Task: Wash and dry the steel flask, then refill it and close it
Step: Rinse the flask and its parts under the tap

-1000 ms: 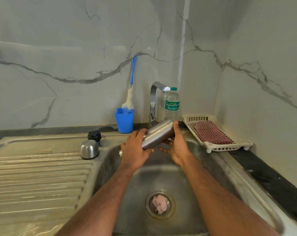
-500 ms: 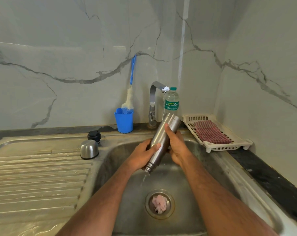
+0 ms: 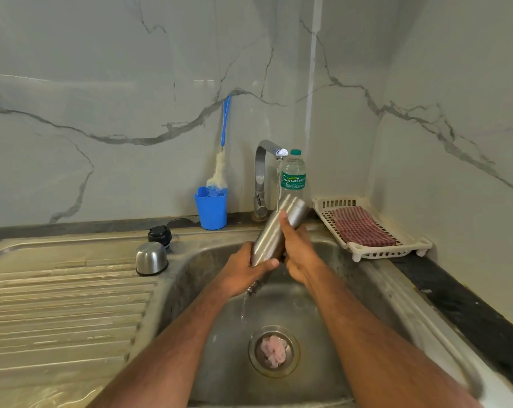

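Steel flask (image 3: 274, 234): brushed cylinder, tilted mouth-down over the sink (image 3: 352, 290), base under the tap (image 3: 268, 160) stream.
Hands: left hand (image 3: 243, 272) curls round the lower end at 7 o'clock of the flask; right hand (image 3: 298, 254) wraps the middle, thumb up the body.
Risk: wet, smooth metal may slip through the grip and strike the basin.
Textures: domed steel cap (image 3: 151, 258) on the ribbed drainboard at 9 o'clock; checked cloth (image 3: 361, 226) in a slotted plastic tray (image 3: 408, 245) at 2 o'clock.
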### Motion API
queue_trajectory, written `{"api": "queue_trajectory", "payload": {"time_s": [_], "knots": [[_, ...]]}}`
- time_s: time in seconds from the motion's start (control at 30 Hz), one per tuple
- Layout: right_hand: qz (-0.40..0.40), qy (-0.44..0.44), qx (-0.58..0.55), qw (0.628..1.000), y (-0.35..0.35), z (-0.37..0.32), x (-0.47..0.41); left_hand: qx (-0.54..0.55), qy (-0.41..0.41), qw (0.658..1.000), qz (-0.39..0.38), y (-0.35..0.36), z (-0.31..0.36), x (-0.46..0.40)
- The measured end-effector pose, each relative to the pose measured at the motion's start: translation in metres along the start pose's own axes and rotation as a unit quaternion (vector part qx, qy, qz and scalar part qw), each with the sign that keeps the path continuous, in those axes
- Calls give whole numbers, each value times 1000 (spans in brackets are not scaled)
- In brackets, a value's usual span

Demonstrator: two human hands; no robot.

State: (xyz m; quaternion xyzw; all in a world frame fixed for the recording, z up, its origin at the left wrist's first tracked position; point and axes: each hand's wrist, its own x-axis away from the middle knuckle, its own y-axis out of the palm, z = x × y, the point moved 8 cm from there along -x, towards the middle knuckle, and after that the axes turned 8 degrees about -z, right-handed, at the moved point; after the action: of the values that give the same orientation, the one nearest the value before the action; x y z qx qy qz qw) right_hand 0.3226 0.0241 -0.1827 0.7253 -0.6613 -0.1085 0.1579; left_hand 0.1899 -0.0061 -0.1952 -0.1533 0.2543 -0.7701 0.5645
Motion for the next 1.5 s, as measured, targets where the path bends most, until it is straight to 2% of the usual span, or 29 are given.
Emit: {"api": "queue_trajectory", "payload": {"time_s": [0.1, 0.17, 0.2, 0.27, 0.3, 0.37, 0.43, 0.47, 0.57, 0.67, 0.73, 0.8, 0.87, 0.97, 1.0, 1.07, 1.2, 1.33, 1.5], "knots": [[-27, 17, 20, 999, 9, 7, 0, 35, -1, 999, 22, -8, -5, -1], [-33, 18, 0, 999, 5, 6, -2, 147, -33, 988, -23, -6, -12, 0], [-34, 14, -20, 999, 1, 4, -3, 227, -61, 970, -66, -1, -16, 4], [-32, 9, -70, 997, -6, 1, -3, 365, -101, 909, -176, 15, -17, 16], [-35, 9, -91, 995, -7, 1, -3, 404, -108, 882, -216, 21, -15, 21], [-39, 10, -112, 993, -6, 0, -2, 441, -105, 854, -256, 27, -15, 25], [-37, 9, -114, 993, -4, -1, -1, 416, -109, 866, -256, 30, -18, 23], [-29, 2, -100, 995, -5, -3, -2, 372, -116, 891, -235, 29, -22, 20], [-5, -26, -62, 998, -6, -6, -3, 172, -116, 970, -125, 17, -28, 11], [3, -54, -55, 997, -1, -6, -5, 60, -57, 997, -3, 8, -17, 2], [6, -62, -50, 997, 1, -8, -5, 53, -29, 996, 64, -2, -9, 2], [7, -65, -57, 996, 1, -10, -5, 95, -22, 993, 74, -8, -8, 3], [1, -54, -60, 997, 1, -11, -3, 184, -45, 982, 17, -7, -15, 3], [-26, -6, -90, 996, 4, -5, -1, 368, -100, 915, -129, 14, -26, 11], [-36, 10, -107, 994, 5, -3, -1, 402, -108, 894, -163, 18, -25, 15], [-45, 26, -119, 992, 5, 0, 0, 431, -107, 875, -193, 20, -25, 16], [-13, -4, -80, 997, -3, -10, 1, 406, -129, 890, -161, 12, -27, 15], [19, -43, -97, 994, -9, -19, -1, 324, -173, 924, -105, 0, -43, 21], [71, -82, -108, 988, -28, -27, 1, 360, -127, 924, -1, -23, -50, 16]]}}
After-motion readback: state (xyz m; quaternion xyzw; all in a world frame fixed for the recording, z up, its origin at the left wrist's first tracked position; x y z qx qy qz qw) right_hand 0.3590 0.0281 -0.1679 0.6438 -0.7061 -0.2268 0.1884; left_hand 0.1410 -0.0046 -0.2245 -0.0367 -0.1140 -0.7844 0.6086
